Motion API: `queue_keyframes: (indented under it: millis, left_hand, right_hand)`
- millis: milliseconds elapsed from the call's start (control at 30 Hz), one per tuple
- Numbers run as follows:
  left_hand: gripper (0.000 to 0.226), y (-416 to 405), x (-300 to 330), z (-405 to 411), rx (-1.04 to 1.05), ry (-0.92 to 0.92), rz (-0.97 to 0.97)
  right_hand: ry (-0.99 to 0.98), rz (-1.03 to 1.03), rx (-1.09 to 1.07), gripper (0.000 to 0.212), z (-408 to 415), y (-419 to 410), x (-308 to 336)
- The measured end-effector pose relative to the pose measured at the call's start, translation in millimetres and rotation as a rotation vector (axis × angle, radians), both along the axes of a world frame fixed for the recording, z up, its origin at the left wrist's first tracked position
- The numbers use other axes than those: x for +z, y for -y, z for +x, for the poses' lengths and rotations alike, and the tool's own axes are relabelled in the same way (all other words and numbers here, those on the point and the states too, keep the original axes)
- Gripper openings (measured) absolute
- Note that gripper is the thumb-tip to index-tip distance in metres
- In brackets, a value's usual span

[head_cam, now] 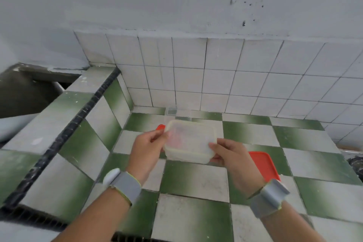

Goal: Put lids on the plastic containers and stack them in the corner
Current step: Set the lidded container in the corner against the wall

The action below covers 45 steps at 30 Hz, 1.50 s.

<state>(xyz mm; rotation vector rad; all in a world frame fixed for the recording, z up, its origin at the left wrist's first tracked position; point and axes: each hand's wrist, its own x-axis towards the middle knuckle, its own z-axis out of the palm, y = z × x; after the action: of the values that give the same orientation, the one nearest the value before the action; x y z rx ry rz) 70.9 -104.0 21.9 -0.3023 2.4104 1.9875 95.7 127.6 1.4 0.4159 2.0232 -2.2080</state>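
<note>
A cloudy plastic container with a pale lid on top hangs above the checkered counter, held from both sides. My left hand grips its left edge and my right hand grips its right front corner. A red lid lies flat on the counter behind my right hand. A second red piece peeks out behind the container's left corner, mostly hidden. A clear container stands farther back by the tiled wall, partly hidden.
The green-and-white tiled counter meets a white tiled wall at the back and a raised tiled ledge with a black strip on the left, forming a corner. A dark object sits at the right edge.
</note>
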Motion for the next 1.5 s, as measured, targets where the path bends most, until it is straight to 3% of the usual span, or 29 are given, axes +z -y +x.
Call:
queue_keyframes:
  millis: [200,300,467,533,733,1000,1033,1100,1167,1233,1367,1500]
  left_hand:
    - [0.051,65.1,26.3,-52.8,0.266,-0.058,0.058]
    - [0.037,87.1,15.1,-84.8,0.364,-0.02,0.091]
    - [0.018,95.6,-15.3,-128.6,0.461,0.003,-0.124]
    - [0.03,94.5,-25.8,-135.0,0.456,0.029,-0.256]
    - [0.022,95.3,-57.9,-151.4,0.416,0.027,-0.525]
    - [0.037,97.8,-69.2,-159.3,0.413,-0.021,-0.575]
    - [0.042,99.0,-67.9,-154.5,0.427,-0.033,-0.542]
    - [0.046,98.5,-64.8,-140.3,0.455,-0.093,-0.495]
    - [0.043,95.2,-60.8,-121.8,0.438,-0.188,-0.488]
    - [0.034,86.9,-55.2,-104.3,0.341,-0.259,-0.532]
    - [0.024,67.5,-46.8,-98.3,0.125,-0.324,-0.61]
    - [0.028,50.4,-42.8,-110.2,-0.045,-0.319,-0.654]
  right_hand:
    - [0.081,-0.121,0.08,0.007,-100.2,99.1,24.8]
    - [0.103,-0.097,0.09,0.013,-144.9,135.5,23.6]
    - [0.182,-0.047,0.067,0.011,-189.5,156.5,2.0]
    - [0.225,-0.049,0.066,0.014,-192.3,162.2,-7.7]
    - [0.238,0.016,0.04,0.016,-205.6,167.9,-26.5]
    - [0.165,0.241,0.161,0.008,-205.1,154.4,-15.1]
    - [0.111,0.311,0.186,0.01,-206.0,145.6,-10.3]
    - [-0.077,0.637,0.203,0.016,-210.3,119.7,-2.4]
    - [-0.211,0.954,0.248,0.026,-213.1,92.8,0.0]
    - [-0.241,1.138,0.393,0.044,-214.2,71.7,-3.8]
    - [-0.172,1.337,0.608,0.081,-213.2,68.1,-22.4]
    - [-0.164,1.381,0.552,0.078,-210.7,70.5,-34.7]
